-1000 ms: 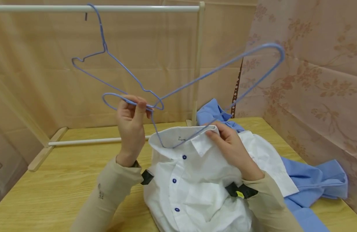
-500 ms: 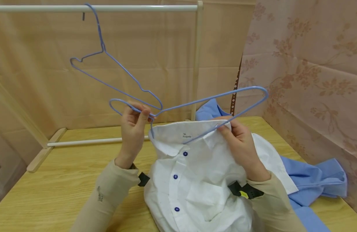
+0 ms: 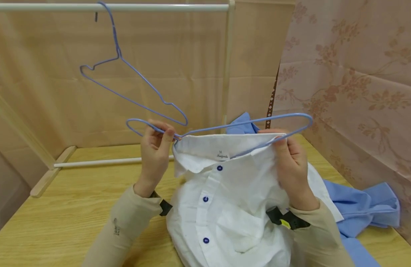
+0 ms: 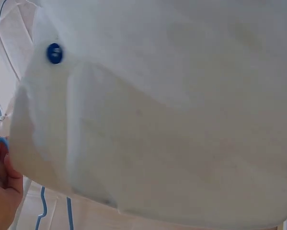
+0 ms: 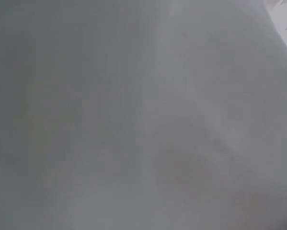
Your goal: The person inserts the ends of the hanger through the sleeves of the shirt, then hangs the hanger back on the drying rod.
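In the head view my left hand [image 3: 155,155] pinches a blue wire hanger [image 3: 249,121] near the base of its hook. One end of the hanger is hidden inside the collar of a white button-up shirt [image 3: 242,207]; the other loops out past the collar on the right. My right hand [image 3: 293,167] grips the shirt's collar edge, beside that loop. A blue button [image 4: 54,53] shows on the shirt front in the left wrist view, with my left hand's fingers at the lower left. White cloth [image 5: 133,96] fills nearly all of the right wrist view, hiding the right hand's work.
A second blue hanger [image 3: 138,74] hangs from the rack's white top rail [image 3: 172,7]. Behind and right of the shirt, blue cloth [image 3: 362,204] lies on the wooden table [image 3: 68,207]. The rack's lower bar [image 3: 102,162] crosses the back left.
The hanger has tilted down on its right side, and more of it is inside the collar. My right hand has moved right, stretching the collar wider. My left hand has shifted slightly right and down.
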Demonstrator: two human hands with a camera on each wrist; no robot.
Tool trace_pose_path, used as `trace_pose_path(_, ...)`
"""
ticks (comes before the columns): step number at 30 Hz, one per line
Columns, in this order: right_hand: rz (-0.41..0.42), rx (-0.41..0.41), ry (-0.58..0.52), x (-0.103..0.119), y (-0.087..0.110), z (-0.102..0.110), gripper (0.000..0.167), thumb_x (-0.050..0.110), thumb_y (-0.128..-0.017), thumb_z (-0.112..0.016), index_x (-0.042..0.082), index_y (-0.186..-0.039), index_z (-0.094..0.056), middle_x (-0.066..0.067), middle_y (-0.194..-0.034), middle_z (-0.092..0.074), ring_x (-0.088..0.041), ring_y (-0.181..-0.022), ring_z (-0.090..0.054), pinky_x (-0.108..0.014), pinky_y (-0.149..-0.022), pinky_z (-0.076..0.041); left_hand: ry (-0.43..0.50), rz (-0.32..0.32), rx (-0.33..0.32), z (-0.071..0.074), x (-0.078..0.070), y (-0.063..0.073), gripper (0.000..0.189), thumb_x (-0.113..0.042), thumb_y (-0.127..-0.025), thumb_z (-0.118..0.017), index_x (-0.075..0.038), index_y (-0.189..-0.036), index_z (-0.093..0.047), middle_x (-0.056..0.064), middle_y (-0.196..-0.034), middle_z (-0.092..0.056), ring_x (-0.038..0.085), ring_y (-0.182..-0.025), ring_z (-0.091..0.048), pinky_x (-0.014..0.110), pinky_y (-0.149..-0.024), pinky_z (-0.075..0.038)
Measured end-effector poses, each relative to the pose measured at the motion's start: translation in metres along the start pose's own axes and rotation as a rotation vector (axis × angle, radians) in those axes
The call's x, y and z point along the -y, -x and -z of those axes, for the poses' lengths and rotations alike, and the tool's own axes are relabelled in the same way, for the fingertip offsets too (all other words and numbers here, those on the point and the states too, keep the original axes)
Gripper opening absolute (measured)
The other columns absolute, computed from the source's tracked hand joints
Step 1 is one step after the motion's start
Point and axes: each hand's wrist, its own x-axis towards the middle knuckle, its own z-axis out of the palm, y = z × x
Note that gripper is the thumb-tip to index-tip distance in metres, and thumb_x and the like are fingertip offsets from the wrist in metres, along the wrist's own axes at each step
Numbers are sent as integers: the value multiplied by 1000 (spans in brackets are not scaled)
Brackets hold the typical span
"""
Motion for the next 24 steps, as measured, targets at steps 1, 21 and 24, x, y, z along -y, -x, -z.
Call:
trace_pose_path(1, 18, -12, -21, 1, 0, 0, 26, 10, -96, -42, 0, -101, -66, -4, -101, -66, -11, -89, -60, -18, -70, -46, -4, -3, 0, 0, 0, 0, 8, -12, -90, -55, -16, -86, -49, -7, -80, -57, 5, -71, -56, 18, -64, -45)
trace_pose_path(21, 85, -162, -81, 16, -5, 6, 38, 22, -93, -49, -14, -94, -63, -15, -89, -69, -19, -68, -66, -22, -55, -50, -106, -40, 29, 1, 2, 8, 14, 7, -89, -47, 17, -84, -40, -2, -84, -58, 10, -83, -63, 33, -83, -49)
trace_pose_path(24, 79, -171, -103, 21, -8, 8, 40, 21, -94, -49, -17, -92, -61, -18, -88, -68, -23, -68, -66, -24, -55, -51, -146, -40, 52, 3, 0, 10, 13, 7, -89, -48, 17, -85, -41, -4, -84, -54, 8, -84, -62, 30, -80, -51)
